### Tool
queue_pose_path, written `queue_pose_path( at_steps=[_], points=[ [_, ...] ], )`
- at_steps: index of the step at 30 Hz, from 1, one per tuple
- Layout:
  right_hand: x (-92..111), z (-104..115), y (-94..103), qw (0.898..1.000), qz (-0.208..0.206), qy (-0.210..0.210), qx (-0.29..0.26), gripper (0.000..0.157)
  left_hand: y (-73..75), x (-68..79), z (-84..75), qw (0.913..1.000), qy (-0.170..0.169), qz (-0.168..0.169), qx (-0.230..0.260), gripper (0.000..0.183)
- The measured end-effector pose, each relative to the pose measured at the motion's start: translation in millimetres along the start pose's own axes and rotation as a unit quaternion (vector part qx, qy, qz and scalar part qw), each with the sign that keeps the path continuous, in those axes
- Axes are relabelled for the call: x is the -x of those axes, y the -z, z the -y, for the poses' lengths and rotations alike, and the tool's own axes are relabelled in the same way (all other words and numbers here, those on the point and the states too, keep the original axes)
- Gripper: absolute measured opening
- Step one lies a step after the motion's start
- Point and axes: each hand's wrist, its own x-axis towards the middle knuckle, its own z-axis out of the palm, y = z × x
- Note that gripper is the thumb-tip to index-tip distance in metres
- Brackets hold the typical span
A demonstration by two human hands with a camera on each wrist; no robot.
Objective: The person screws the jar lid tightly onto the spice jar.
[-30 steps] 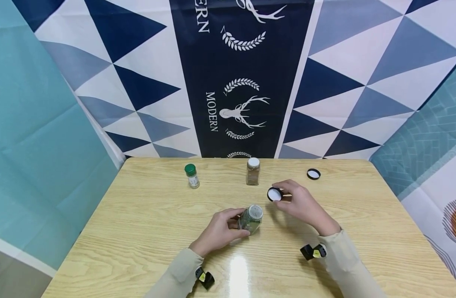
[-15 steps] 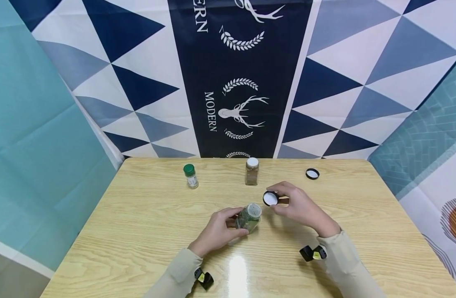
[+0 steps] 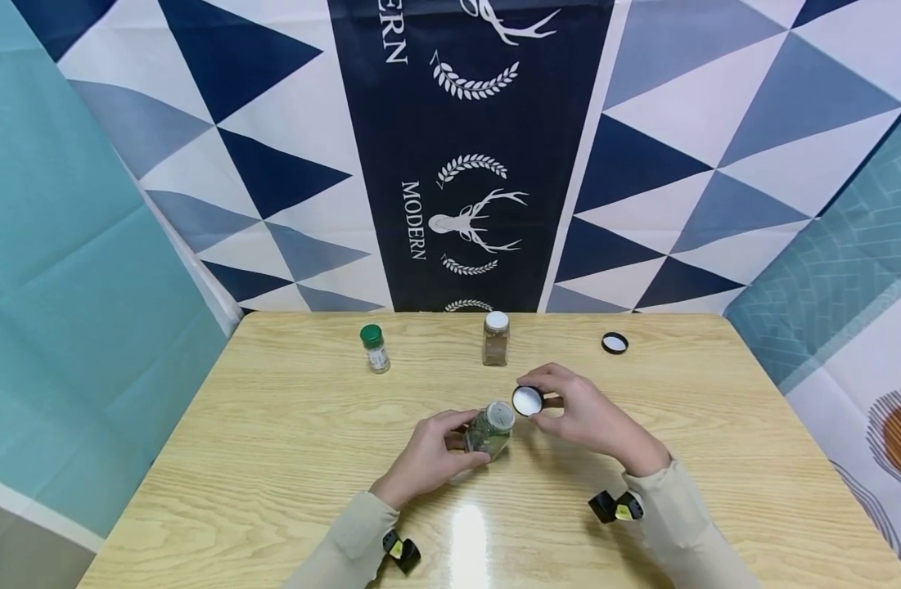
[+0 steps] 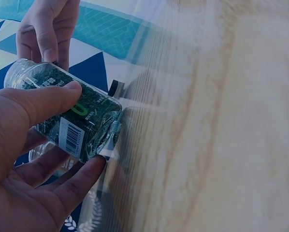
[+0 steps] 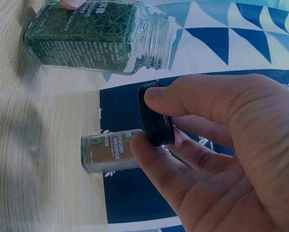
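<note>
My left hand (image 3: 434,454) grips a square glass jar of dried parsley (image 3: 488,435), its fingers and thumb round the body. The jar tilts slightly, and its threaded neck shows uncapped in the right wrist view. Between thumb and fingers my right hand (image 3: 584,411) pinches a black screw lid (image 3: 527,401), white inside face toward the head camera. The lid is just right of the jar's mouth, apart from it in the right wrist view (image 5: 156,115). Dark green flakes fill the parsley jar (image 4: 62,96) in the left wrist view.
Farther back on the wooden table (image 3: 288,442) stand a ground cinnamon jar (image 3: 496,339) with a white top and a small green-capped shaker (image 3: 376,349). A second black lid (image 3: 615,343) lies at the back right. A patterned cloth (image 3: 465,164) hangs behind the table.
My right hand has moved left and slightly nearer with the lid, closing toward the jar's mouth. The left hand and the parsley jar have stayed nearly still.
</note>
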Motion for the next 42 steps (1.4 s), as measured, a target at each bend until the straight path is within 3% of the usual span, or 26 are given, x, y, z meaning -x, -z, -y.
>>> queue_pose_path(
  at_steps=[13,29,42],
  points=[
    [0.0,3.8,-1.1,1.0,0.016,0.014,-0.018,0.042,1.1,0.6,-1.5,1.0,0.0,0.003,-0.003,0.06],
    [0.8,4.7,1.0,0.998,0.03,0.024,-0.058,0.049,1.6,0.5,-3.5,0.9999,-0.008,-0.001,0.011,0.06],
    [-1.8,12.0,-8.2,0.992,0.031,0.026,-0.119,0.052,2.9,-0.6,-1.1,0.9999,-0.009,0.003,0.015,0.062]
  ],
)
